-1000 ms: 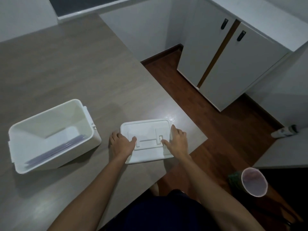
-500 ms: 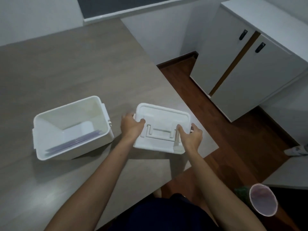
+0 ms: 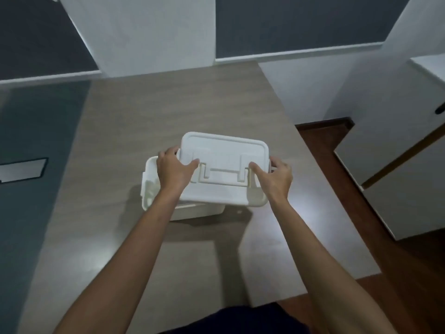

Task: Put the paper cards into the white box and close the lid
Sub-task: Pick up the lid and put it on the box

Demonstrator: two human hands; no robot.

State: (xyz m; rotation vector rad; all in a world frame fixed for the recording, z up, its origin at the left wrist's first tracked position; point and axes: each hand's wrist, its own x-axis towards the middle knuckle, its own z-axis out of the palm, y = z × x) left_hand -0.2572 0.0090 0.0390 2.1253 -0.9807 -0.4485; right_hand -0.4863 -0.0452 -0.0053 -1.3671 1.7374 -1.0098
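Note:
A white lid (image 3: 224, 162) with a flat moulded handle hangs just above the white box (image 3: 150, 189), shifted to the box's right, so only the box's left end and part of its front wall show. My left hand (image 3: 172, 171) grips the lid's left edge, thumb on top. My right hand (image 3: 277, 178) grips the right edge the same way. The lid hides the paper cards inside the box.
The box stands on a grey wood-grain table (image 3: 168, 112) whose right edge drops to a brown wooden floor (image 3: 320, 138). White cabinet doors (image 3: 395, 179) stand at the right. A white wall pillar (image 3: 149, 32) rises behind the table.
Both hands lifted the lid off the table and carried it left, over the box. The camera view swung left and up.

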